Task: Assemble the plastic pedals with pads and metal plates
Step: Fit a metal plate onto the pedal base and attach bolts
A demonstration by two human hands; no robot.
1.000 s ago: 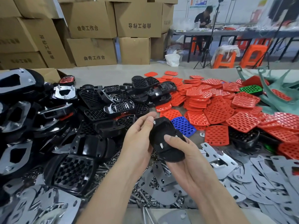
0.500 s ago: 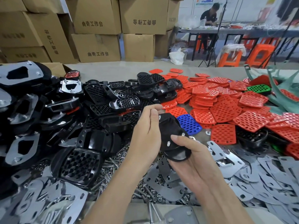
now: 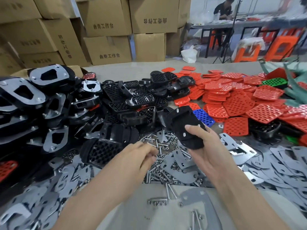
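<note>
Right hand (image 3: 207,151): we grip the black pedal (image 3: 184,128) with it, thumb pressed on top, fingers curled under.
Black pedal: we hold it up off the table (image 3: 132,213) with its back side facing us. Three little bolt ends stick up from it.
Left hand (image 3: 139,155): it is down and to the left of the black pedal and does not touch it. Its fingers are curled close together over the bolts (image 3: 164,163). It looks blurry, so we cannot tell if it pinches anything.
Bolts: a loose pile right under the black pedal, with small nuts mixed in.
Metal plates (image 3: 274,163): spread out below and to the right of the black pedal. One lies on the bolts just under it.
Blue pad (image 3: 203,116): just behind the black pedal, a bit to the right.
Red pads (image 3: 235,105): a big heap behind and to the right of the black pedal.
Green pad (image 3: 274,82): far behind the black pedal, on the right.
Heap of pedals (image 3: 132,103): to the left of the black pedal; the ones farthest left have shiny plates on them.
Boxes (image 3: 108,47): stacked well behind the black pedal.
</note>
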